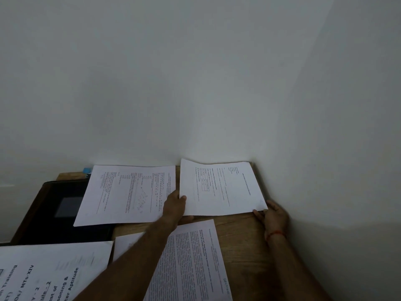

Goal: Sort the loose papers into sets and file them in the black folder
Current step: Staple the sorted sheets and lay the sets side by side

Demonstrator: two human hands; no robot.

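White walls meet at the wooden desk (243, 235) corner. The left hand (174, 206) pinches the table-printed sheet (223, 187) by its near-left edge. The right hand (274, 216) meets its near-right corner, grip unclear. The sheet bows, so it could crease or slide onto neighbouring papers. The black folder (54, 205) lies closed far left, a diagram sheet (125, 194) overlapping it, contents unseen.

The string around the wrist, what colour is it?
The thread is red. The head view shows it clearly.

front-left sheet (54, 272), "Training", "MTs-XIV", "Aptitude"
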